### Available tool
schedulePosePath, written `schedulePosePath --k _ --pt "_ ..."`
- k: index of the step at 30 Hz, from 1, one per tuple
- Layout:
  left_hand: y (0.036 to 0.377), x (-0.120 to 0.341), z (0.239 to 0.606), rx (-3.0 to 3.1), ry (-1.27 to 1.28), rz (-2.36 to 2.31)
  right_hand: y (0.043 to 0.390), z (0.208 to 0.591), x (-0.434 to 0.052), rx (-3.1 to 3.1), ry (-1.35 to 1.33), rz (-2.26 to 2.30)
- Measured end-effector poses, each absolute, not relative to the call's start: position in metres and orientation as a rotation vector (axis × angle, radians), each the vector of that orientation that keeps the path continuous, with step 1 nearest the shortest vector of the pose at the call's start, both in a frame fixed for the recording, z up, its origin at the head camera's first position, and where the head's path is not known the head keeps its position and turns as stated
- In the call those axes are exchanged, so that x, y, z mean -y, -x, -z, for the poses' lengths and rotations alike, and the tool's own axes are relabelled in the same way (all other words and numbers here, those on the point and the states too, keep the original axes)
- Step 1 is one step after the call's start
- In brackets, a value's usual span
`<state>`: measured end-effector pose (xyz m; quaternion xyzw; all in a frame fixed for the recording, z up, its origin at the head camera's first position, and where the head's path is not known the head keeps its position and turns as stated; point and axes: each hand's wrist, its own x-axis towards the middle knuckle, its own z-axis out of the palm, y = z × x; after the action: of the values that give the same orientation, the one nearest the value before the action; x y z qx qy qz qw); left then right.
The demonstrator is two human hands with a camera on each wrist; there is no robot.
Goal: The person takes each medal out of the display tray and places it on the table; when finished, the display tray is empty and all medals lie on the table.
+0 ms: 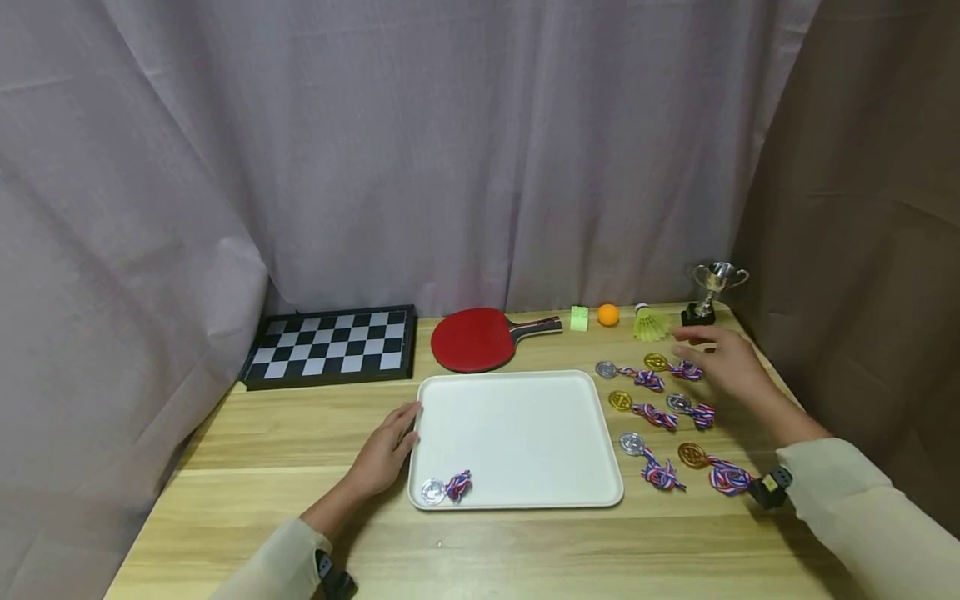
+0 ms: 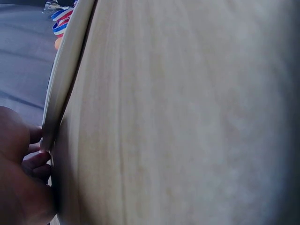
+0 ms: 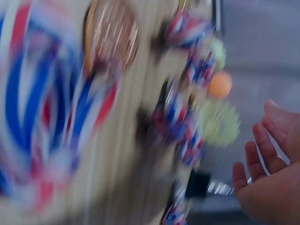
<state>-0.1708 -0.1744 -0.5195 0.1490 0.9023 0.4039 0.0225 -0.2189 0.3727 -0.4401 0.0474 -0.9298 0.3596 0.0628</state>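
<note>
My left hand (image 1: 381,454) rests at the left edge of a white rectangular tray (image 1: 517,442), its fingertips touching the rim (image 2: 61,93). In the tray's near left corner lies a silver medal (image 1: 433,492) with a bundled red, white and blue ribbon. My right hand (image 1: 726,365) hovers with extended fingers over the far right medals, holding nothing. Closest beneath it is a gold medal (image 1: 656,362), its ribbon partly under the fingers. Several more medals lie right of the tray, among them a silver medal (image 1: 678,403) and a bronze medal (image 1: 692,455).
Along the back stand or lie a chessboard (image 1: 330,346), a red table tennis bat (image 1: 474,340), a green block (image 1: 579,318), an orange ball (image 1: 608,315), a yellow shuttlecock (image 1: 651,323) and a small trophy (image 1: 712,292). Curtains (image 1: 420,167) hang behind the table.
</note>
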Motion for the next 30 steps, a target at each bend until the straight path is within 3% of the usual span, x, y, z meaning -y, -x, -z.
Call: schedulePosePath --k 8,21,30 --pt "0.171 0.175 0.518 -2.802 -0.473 -1.218 0.206 0.433 -0.3 2.859 -0.315 -1.259" --pt "0.172 0.176 0.518 -2.789 -0.468 -1.24 0.182 0.452 -0.176 2.88 -0.8 -1.562" --pt "0.172 0.176 0.521 -2.826 -0.517 -1.235 0.168 0.464 -0.096 2.99 -0.99 -1.708"
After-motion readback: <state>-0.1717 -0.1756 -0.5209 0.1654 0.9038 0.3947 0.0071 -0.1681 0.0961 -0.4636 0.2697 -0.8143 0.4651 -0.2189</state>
